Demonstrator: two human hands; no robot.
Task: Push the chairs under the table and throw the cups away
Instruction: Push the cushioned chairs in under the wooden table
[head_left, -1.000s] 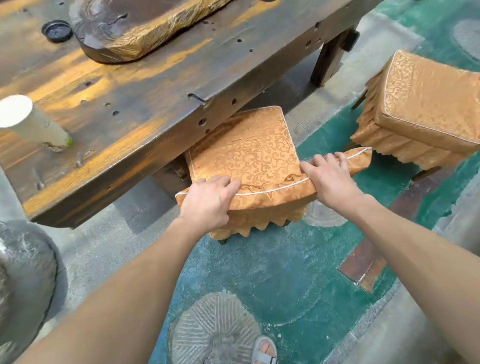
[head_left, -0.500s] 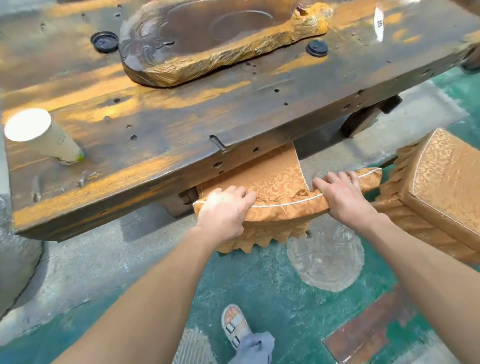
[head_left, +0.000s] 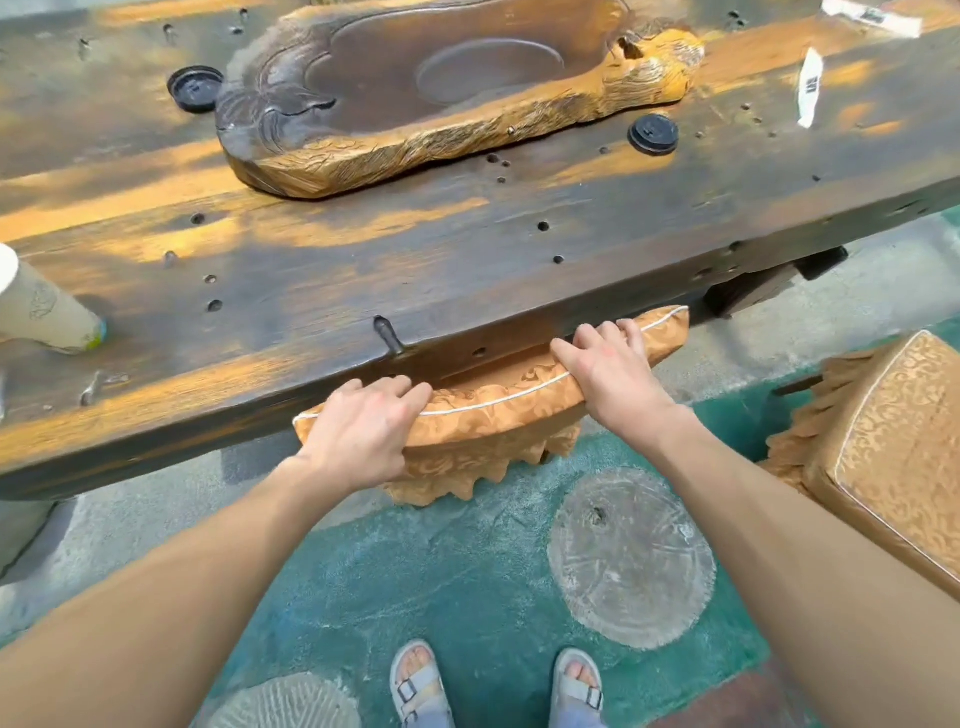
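A stool with a gold patterned cushion (head_left: 498, 415) sits mostly beneath the dark wooden table (head_left: 467, 270); only its near edge shows. My left hand (head_left: 363, 431) grips the cushion's near left corner, fingers curled over the top. My right hand (head_left: 608, 369) grips the near right part of the same edge. A second gold-cushioned stool (head_left: 893, 452) stands out on the floor at the right. A paper cup (head_left: 41, 312) stands on the table at the far left, partly cut off by the frame.
A carved wooden tea tray (head_left: 441, 93) lies on the table with two black lids (head_left: 195, 88) (head_left: 653, 133) beside it and white paper scraps (head_left: 810, 85) at the right. Round stone slabs (head_left: 631, 556) are set into the green floor. My sandalled feet (head_left: 421, 686) stand below.
Both hands have pushed the cushioned stool further under the table; much less of its seat shows than before. I have stepped closer to the table.
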